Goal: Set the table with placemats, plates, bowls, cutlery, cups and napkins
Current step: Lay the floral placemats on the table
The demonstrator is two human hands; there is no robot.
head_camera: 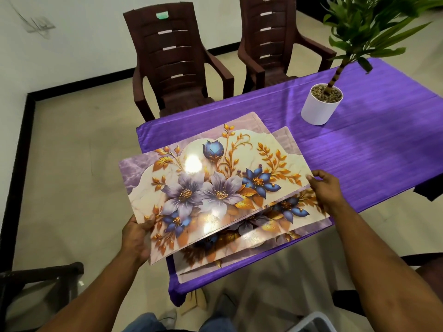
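A glossy floral placemat (211, 185), purple and gold on cream, is held tilted above the near left corner of the table (374, 149). My left hand (137, 238) grips its near left corner, thumb on top. My right hand (327, 188) pinches its right edge. Under it lie more placemats (251, 245) of the same print, stacked on the purple cloth and jutting over the table's near edge.
A white pot with a green plant (320, 106) stands on the table at the back right. Two brown plastic chairs (177, 65) (275, 41) face the far side. Another dark chair (36, 291) is at the lower left, and a clear box corner (314, 323) at the bottom.
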